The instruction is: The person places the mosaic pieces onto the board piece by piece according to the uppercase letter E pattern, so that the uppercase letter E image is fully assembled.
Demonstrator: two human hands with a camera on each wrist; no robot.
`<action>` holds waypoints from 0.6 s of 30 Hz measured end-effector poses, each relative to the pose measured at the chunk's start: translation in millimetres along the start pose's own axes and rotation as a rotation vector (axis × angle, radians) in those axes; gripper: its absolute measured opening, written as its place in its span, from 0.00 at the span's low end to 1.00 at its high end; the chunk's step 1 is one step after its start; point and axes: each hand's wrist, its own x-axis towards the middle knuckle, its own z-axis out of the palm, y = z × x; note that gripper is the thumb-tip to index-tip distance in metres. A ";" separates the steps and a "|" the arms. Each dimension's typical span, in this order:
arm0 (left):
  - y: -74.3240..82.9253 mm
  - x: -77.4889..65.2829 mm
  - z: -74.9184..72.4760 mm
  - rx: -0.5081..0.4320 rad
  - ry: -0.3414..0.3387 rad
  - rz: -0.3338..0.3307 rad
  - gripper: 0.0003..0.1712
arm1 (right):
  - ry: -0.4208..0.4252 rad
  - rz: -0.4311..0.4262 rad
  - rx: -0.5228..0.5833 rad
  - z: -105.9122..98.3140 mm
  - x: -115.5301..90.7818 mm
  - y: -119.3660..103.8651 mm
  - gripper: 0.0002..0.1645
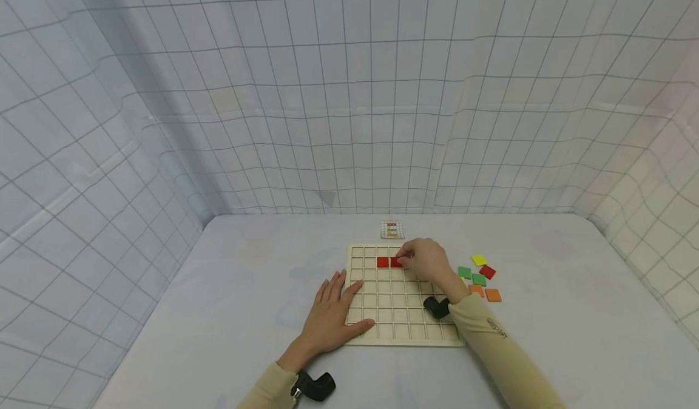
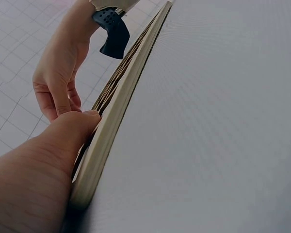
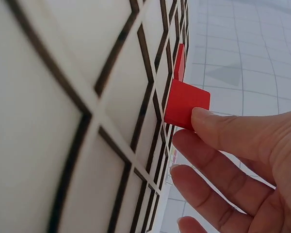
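A wooden grid board (image 1: 384,318) with square cells lies on the table. My right hand (image 1: 427,261) pinches a red square tile (image 3: 186,103) between thumb and fingers; the tile stands tilted with its edge at a cell near the board's far side. Right beside it, another red tile (image 1: 383,262) sits in the neighbouring cell to the left. My left hand (image 1: 329,319) rests spread along the board's left edge, its thumb lying over the near left cells. In the left wrist view, the left thumb (image 2: 72,124) lies on the board's rim.
Right of the board lie loose tiles: a yellow tile (image 1: 479,260), a red tile (image 1: 488,272), green tiles (image 1: 479,280) and orange tiles (image 1: 493,295). A small card (image 1: 392,229) with a coloured grid pattern lies behind the board. Grid-lined white curtains (image 1: 349,124) surround the table.
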 end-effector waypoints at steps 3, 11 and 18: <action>-0.2 0.1 0.2 -0.003 0.002 0.000 0.47 | 0.008 0.009 0.006 -0.7 1.0 -0.4 0.03; -0.9 -0.4 0.5 0.000 0.001 -0.003 0.47 | -0.003 0.035 0.007 2.5 3.8 -0.3 0.03; -0.9 -0.1 0.3 0.005 0.022 0.014 0.47 | -0.057 0.044 0.025 2.2 2.9 1.4 0.04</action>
